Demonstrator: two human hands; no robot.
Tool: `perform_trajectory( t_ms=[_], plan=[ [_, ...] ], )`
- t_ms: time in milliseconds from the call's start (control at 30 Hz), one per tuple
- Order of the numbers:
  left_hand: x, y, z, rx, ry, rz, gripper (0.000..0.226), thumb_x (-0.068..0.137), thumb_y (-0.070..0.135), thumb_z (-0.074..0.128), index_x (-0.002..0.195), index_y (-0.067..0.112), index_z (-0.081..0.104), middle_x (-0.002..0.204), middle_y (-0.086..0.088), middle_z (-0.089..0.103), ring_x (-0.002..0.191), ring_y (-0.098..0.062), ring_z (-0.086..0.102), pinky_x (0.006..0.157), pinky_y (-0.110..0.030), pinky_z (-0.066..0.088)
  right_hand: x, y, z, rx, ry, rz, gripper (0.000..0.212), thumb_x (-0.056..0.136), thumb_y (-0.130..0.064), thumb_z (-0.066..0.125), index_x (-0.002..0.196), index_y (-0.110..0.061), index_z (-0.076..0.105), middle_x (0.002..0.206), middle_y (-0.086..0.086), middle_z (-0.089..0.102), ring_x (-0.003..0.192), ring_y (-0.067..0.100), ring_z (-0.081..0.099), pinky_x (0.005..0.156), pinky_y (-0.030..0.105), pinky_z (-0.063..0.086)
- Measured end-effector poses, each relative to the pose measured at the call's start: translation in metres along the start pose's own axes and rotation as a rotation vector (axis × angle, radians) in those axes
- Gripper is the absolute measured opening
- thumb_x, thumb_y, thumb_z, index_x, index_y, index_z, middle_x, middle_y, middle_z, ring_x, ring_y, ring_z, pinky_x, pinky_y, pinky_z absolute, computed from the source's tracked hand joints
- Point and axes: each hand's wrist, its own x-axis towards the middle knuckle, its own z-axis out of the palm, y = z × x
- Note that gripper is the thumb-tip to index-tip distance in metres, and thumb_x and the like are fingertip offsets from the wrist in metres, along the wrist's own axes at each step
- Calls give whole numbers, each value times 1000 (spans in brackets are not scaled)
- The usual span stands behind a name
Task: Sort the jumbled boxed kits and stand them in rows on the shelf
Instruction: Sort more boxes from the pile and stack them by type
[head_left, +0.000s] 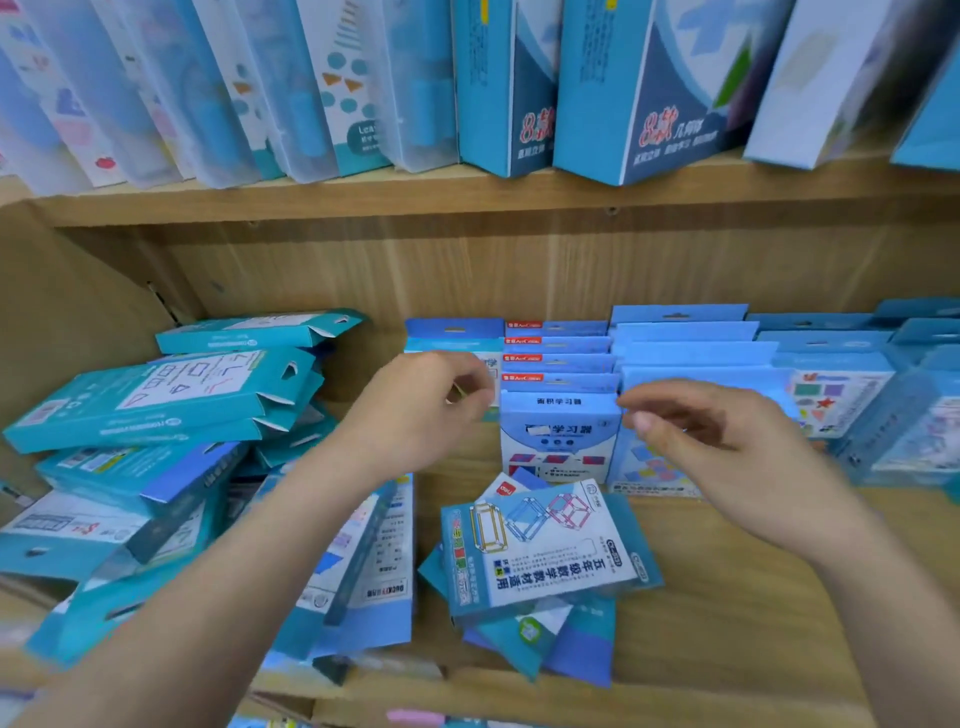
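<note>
Rows of blue boxed kits stand at the back of the wooden shelf (769, 597). The front box of the middle row (558, 441) is white and blue and stands upright. My left hand (431, 410) hovers with curled fingers in front of a standing blue box (452, 332), just left of that row; whether it grips this box is hidden. Loosely curled, my right hand (696, 436) holds nothing, its fingertips beside the front box's right edge and in front of the light-blue row (685, 348). A loose kit with drawn frame shapes (540, 551) lies flat on other boxes below.
A jumbled pile of teal boxes (156, 405) fills the shelf's left side, some tilted and overlapping. More standing boxes (836, 395) continue to the right. The upper shelf board (363, 202) carries tall leaning packs (623, 104).
</note>
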Motion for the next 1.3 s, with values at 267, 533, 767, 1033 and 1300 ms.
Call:
perform_trajectory(
  t_ms=[267, 533, 767, 1033, 1300],
  plan=[
    [-80, 34, 42, 118, -274, 1, 94, 63, 77, 58, 143, 38, 27, 150, 15, 24, 139, -8, 18, 113, -24, 19, -41, 53, 17, 119, -99, 216, 22, 87, -23, 63, 99, -41, 57, 101, -4, 65, 93, 2, 63, 79, 10, 46],
    [-89, 35, 78, 217, -222, -111, 105, 63, 72, 59, 147, 37, 8, 146, 12, 28, 133, -13, 24, 111, -30, 23, -64, 55, 16, 226, -240, 367, 36, 89, -32, 60, 122, -38, 47, 110, -9, 64, 97, -4, 61, 81, 10, 45],
    [-98, 83, 104, 83, 206, -97, 100, 55, 70, 55, 138, 18, 40, 119, 1, 54, 106, -24, 51, 89, -42, 48, -84, 39, 2, 639, -74, 358, 52, 72, -22, 69, 121, -27, 49, 81, -6, 74, 75, -5, 65, 62, 5, 43],
    [-93, 158, 142, -221, 77, -120, 96, 59, 69, 57, 142, 31, 26, 131, 13, 44, 121, -10, 42, 102, -32, 39, -106, 60, -44, 601, 268, 297, 54, 72, 4, 74, 111, -26, 53, 89, 0, 75, 82, 13, 71, 66, 22, 55],
    [-68, 182, 159, -554, -99, -115, 41, 75, 28, 78, 108, 40, 56, 94, 27, 67, 88, 10, 59, 76, -16, 49, -122, 87, -89, 493, 160, 197, 63, 69, -13, 70, 126, -20, 45, 103, 3, 73, 95, 18, 68, 81, 29, 55]
  ],
)
